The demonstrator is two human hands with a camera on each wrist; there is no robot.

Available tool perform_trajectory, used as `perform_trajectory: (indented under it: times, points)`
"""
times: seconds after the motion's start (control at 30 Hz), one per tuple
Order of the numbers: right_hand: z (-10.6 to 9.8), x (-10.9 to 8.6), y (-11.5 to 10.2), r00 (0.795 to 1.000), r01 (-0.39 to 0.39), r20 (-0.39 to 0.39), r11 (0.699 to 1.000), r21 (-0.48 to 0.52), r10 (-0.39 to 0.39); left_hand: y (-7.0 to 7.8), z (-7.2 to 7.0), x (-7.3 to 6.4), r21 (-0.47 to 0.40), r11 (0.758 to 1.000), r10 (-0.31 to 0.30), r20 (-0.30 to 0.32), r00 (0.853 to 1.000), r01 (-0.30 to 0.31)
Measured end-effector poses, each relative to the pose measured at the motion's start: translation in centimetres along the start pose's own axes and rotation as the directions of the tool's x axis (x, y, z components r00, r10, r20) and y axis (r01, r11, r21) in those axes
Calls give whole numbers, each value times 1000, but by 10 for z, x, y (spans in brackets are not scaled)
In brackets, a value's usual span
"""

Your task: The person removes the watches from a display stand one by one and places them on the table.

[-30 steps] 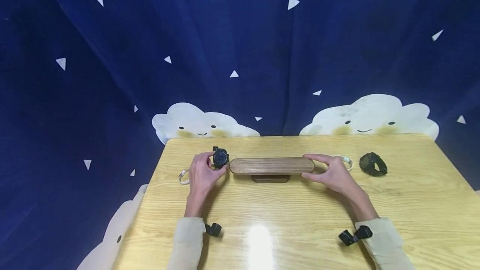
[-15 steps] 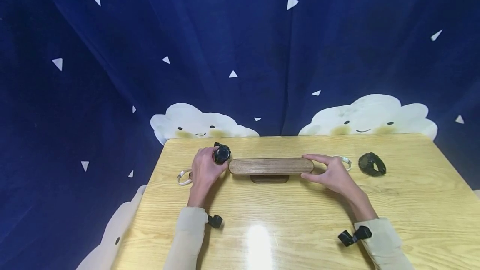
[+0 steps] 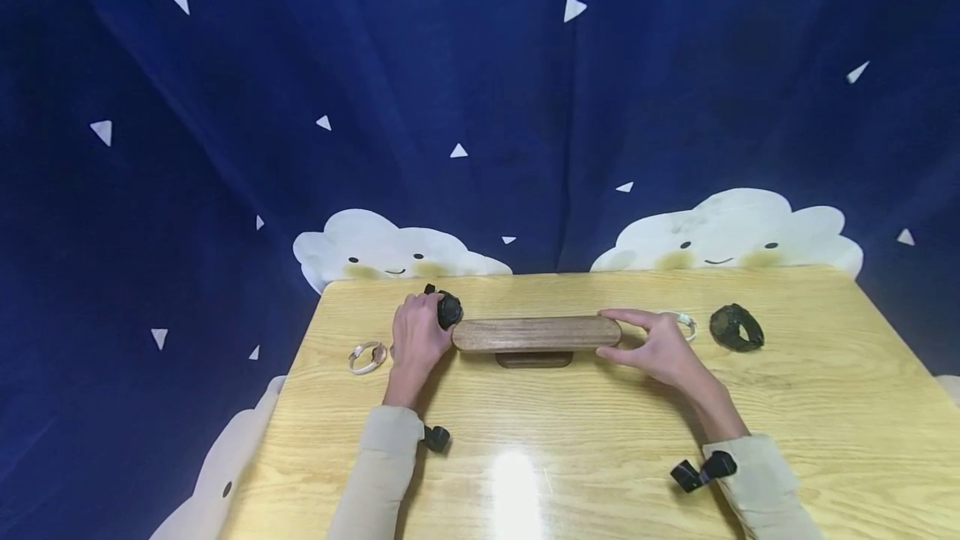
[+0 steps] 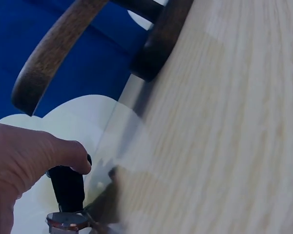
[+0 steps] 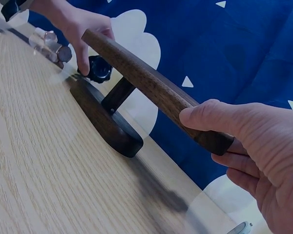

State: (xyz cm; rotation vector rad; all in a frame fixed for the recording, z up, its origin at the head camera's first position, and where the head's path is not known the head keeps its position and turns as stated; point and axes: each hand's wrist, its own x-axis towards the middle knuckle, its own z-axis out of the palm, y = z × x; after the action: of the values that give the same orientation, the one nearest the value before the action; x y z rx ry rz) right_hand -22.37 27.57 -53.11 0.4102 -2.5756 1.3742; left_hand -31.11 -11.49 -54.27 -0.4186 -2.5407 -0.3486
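A dark wooden T-shaped display stand (image 3: 537, 333) stands mid-table, its bar raised on a post above a rounded base (image 5: 107, 122). My right hand (image 3: 663, 347) grips the bar's right end, thumb on the near side in the right wrist view. My left hand (image 3: 418, 333) holds a black wristwatch (image 3: 450, 309) just off the bar's left end. In the left wrist view, my thumb lies over the black strap (image 4: 69, 187); the watch's dial is hidden there. The bar carries nothing visible. A wristwatch with a white band (image 3: 367, 357) lies left of my left hand.
Another black watch (image 3: 737, 327) sits at the right on the wooden table (image 3: 600, 457). A white band (image 3: 685, 323) lies partly behind my right hand. A blue cloud-patterned curtain (image 3: 420, 48) hangs behind the table's back edge.
My left hand has moved slightly right and away from me with the black watch, whose face has tilted to the right. My right hand keeps its grip on the bar.
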Motion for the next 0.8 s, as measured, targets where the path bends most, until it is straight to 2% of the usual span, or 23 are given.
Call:
perform_trajectory:
  times: [0.2, 0.37, 0.5, 0.67, 0.8]
  points:
    - [3, 3, -1, 999, 32, 11, 999, -3, -32, -2, 5, -4, 38, 998, 45, 3, 999, -45]
    - [5, 5, 0, 999, 20, 27, 1000, -7, -20, -3, 6, -5, 45, 998, 49, 2, 999, -50]
    - [7, 6, 2, 999, 21, 31, 999, -28, -20, -5, 5, -4, 42, 998, 42, 41, 998, -43]
    - [6, 8, 5, 998, 50, 35, 995, -88, -47, -7, -3, -5, 9, 1000, 5, 87, 996, -5]
    - [1, 9, 2, 998, 59, -2, 989, -138, -60, -12, -10, -9, -60, 997, -50, 82, 995, 55]
